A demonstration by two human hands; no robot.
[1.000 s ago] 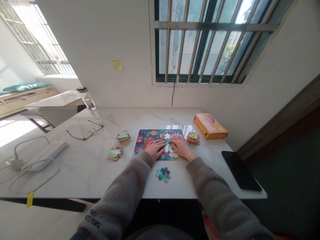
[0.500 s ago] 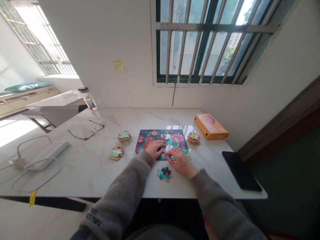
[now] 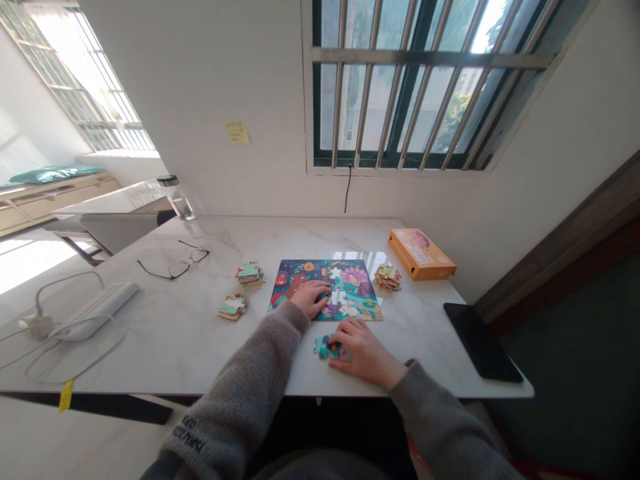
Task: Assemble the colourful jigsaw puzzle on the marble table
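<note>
A colourful jigsaw puzzle (image 3: 360,272) lies on the white table, with white gaps in its middle where the base shows. My left hand (image 3: 311,298) rests flat on its lower left part, fingers stretched toward a gap and holding nothing. Just in front of the puzzle is a small heap of loose puzzle pieces (image 3: 323,347), mostly teal and dark blue. My right hand (image 3: 359,348) is over the right side of this heap, thumb and fingers curled round a puzzle piece (image 3: 345,353). The hand hides part of the heap.
Left of the puzzle are two stacks of pieces (image 3: 249,274) (image 3: 233,307); another piece stack (image 3: 388,277) is at its right. An orange box (image 3: 421,255) and a black phone (image 3: 481,342) lie further right. Glasses (image 3: 179,267), a bottle (image 3: 177,199) and a power strip (image 3: 100,310) are left.
My right hand has come off the puzzle's lower edge and moved toward me, onto the loose pieces. My left hand has stayed in place on the puzzle.
</note>
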